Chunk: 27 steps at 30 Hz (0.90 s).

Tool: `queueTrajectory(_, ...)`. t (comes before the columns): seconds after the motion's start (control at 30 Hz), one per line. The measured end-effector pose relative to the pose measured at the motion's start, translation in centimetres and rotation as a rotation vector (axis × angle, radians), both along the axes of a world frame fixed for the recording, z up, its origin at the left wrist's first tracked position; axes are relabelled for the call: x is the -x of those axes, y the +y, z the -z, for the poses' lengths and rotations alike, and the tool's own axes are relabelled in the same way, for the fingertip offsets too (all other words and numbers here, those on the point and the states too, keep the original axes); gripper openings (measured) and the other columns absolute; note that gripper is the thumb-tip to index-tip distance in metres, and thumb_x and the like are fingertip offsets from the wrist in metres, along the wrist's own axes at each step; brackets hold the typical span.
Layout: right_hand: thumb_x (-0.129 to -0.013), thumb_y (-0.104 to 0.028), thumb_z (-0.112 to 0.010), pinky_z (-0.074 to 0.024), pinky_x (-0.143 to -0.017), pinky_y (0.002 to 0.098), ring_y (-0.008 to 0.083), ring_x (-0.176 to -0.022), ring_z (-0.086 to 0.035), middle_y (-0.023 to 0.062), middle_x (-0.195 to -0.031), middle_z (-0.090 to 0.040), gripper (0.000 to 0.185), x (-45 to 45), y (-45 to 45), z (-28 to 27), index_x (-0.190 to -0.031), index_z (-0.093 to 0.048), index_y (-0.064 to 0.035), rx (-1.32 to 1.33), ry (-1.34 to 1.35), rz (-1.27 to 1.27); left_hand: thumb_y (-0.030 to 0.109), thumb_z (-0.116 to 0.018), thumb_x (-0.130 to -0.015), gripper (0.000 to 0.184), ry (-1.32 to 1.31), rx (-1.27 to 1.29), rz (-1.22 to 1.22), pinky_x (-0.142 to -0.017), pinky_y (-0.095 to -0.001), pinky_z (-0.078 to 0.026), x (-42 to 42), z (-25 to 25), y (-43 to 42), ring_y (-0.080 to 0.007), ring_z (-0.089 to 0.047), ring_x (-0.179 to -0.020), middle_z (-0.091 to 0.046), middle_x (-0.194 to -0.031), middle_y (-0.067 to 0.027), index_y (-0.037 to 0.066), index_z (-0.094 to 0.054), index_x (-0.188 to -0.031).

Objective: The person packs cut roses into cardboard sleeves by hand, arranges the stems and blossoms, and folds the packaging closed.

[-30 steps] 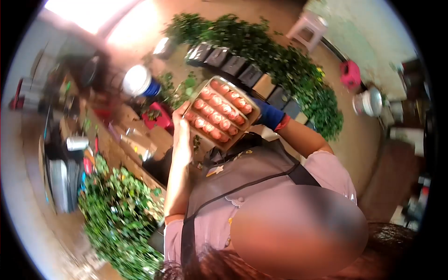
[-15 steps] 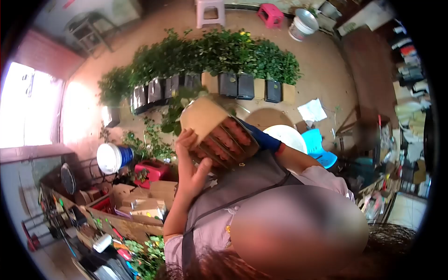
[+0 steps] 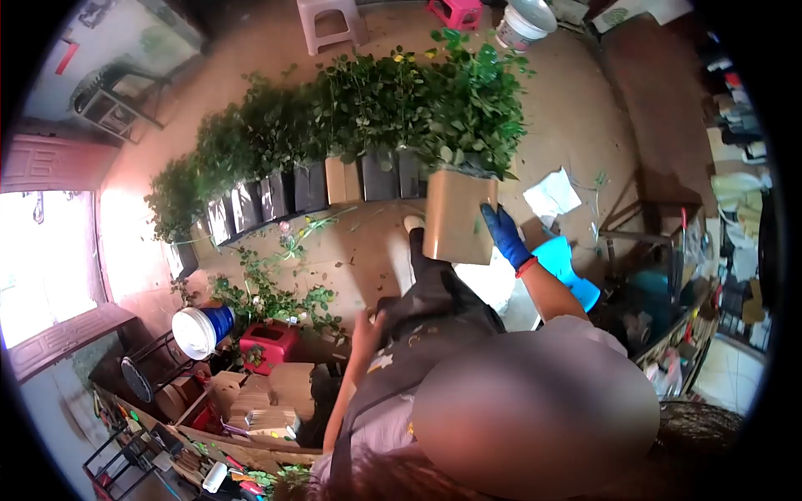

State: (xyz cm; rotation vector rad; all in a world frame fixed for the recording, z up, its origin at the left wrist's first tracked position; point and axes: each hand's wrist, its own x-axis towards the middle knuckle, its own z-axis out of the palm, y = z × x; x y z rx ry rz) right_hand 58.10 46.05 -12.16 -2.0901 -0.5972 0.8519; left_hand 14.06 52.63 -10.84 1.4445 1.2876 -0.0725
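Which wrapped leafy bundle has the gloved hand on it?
The brown-wrapped bundle at the row's right end: the gloved right hand is on its right edge. The brown one mid-row, among black-wrapped bundles, has no hand on it.

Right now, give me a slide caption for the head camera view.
Blue-gloved right hand against a cardboard-wrapped leafy bundle, beside a row of wrapped greenery on the floor.

open floor ahead of left grip, leafy row beyond, cardboard-wrapped bundle blocking right grip leftward

No text, label, number or sign can be read.
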Motion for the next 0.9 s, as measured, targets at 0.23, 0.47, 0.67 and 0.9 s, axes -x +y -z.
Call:
queueTrajectory(0.23, -0.100, -0.052, -0.047, -0.0506, -0.070, 0.0513, 0.0463, -0.085, -0.065, 0.0279, -0.091, -0.068, 0.057, -16.0, 3.8, 12.1, -0.139, -0.048, -0.0102, 0.251, -0.346, -0.106, 0.049, -0.073, -0.085, 0.075, 0.074, 0.158, 0.208, -0.099, -0.0452, -0.047, -13.0, 6.4, -5.2, -0.0426, -0.054, -0.124, -0.053, -0.133, -0.0295, 0.002, -0.047, -0.137)
queueTrajectory(0.47, -0.097, -0.042, -0.058, -0.0523, -0.082, 0.0453, 0.0420, -0.099, -0.065, 0.0261, -0.112, -0.067, 0.061, -20.3, 9.9, 27.8, -0.146, -0.042, -0.0089, 0.089, -0.204, -0.054, 0.081, -0.057, -0.074, 0.124, 0.333, 0.374, 0.804, -0.112, -0.0634, -0.026, -27.0, 9.8, -6.5, -0.0720, -0.008, -0.133, -0.005, -0.162, -0.0240, 0.008, -0.001, -0.158)
queueTrajectory(0.67, -0.086, -0.015, -0.055, -0.0526, -0.087, 0.0447, 0.0438, -0.102, -0.064, 0.0307, -0.127, -0.058, 0.056, -17.2, 11.8, 39.2, -0.141, -0.050, -0.0109, 0.433, -0.226, -0.324, 0.076, -0.070, -0.066, 0.135, 0.385, 0.184, 0.753, -0.111, -0.0627, -0.029, -24.3, 14.9, -11.7, -0.0713, -0.014, -0.133, 0.001, -0.148, -0.0483, 0.009, 0.004, -0.157)
queueTrajectory(0.9, -0.088, -0.008, -0.050, -0.0499, -0.094, 0.0451, 0.0368, -0.107, -0.064, 0.0244, -0.116, -0.066, 0.038, -17.4, 3.0, 41.1, -0.122, -0.066, -0.0082, 0.320, 0.019, -0.688, 0.079, -0.073, -0.061, 0.141, 0.375, 0.546, 0.545, -0.111, -0.0601, -0.030, -27.8, 13.2, -6.9, -0.0669, -0.014, -0.137, 0.004, -0.150, -0.0477, 0.029, 0.018, -0.156)
